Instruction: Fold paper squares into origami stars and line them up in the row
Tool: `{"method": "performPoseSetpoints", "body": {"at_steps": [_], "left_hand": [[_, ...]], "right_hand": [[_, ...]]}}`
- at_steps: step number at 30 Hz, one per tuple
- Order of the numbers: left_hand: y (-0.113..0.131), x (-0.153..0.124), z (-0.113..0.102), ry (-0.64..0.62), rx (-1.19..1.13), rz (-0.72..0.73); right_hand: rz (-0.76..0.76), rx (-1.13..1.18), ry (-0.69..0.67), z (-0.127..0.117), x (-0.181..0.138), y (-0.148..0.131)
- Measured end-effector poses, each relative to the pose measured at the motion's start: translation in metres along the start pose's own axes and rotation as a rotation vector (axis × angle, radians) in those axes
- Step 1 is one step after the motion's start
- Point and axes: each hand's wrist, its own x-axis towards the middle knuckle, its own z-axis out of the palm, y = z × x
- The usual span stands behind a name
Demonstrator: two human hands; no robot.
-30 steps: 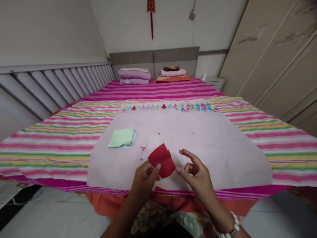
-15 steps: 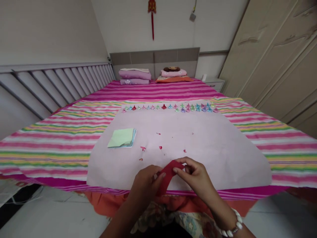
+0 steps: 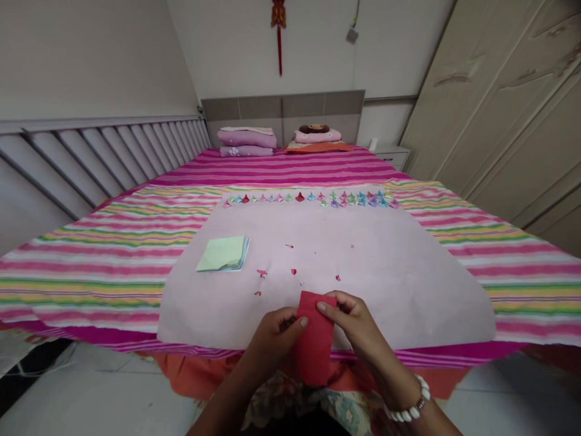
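A red sheet of paper (image 3: 315, 345), shaped as a narrow upright rectangle, hangs between my hands at the near edge of the bed. My left hand (image 3: 278, 333) pinches its left edge, thumb in front and the fingers mostly behind. On the upper right corner my right hand (image 3: 351, 318) has its thumb on the front face, with the fingers curled behind. A white bead bracelet (image 3: 411, 409) circles my right wrist. Small red scraps (image 3: 262, 273) lie scattered on the pale sheet (image 3: 408, 290) beyond my hands.
A stack of square coloured paper (image 3: 222, 253), light green on top, lies left on the pale sheet. Several small folded paper pieces (image 3: 300, 197) in many colours line its far edge. Striped bedding (image 3: 91, 260) surrounds it. Folded quilts (image 3: 247, 139) rest by the headboard (image 3: 258, 109).
The red paper has turned from a slanted, edge-on pose to upright, its broad face showing. My right hand has shifted slightly left and down with it; both hands still grip it.
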Motion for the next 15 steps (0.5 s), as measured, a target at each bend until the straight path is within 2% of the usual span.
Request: {"method": "performPoseSetpoints", "body": {"at_steps": [4, 11, 15], "left_hand": [[0.0006, 0.0009, 0.0021, 0.013, -0.108, -0.042], [0.0086, -0.0013, 0.0032, -0.021, -0.321, -0.122], [0.0091, -0.0044, 0.0007, -0.104, -0.409, -0.137]], "right_hand": [[0.044, 0.086, -0.033, 0.0026, -0.0016, -0.0002], [0.088, 0.177, 0.024, 0.0007, -0.0007, -0.0043], [0.117, 0.260, 0.044, -0.0002, 0.0003, -0.0037]]}}
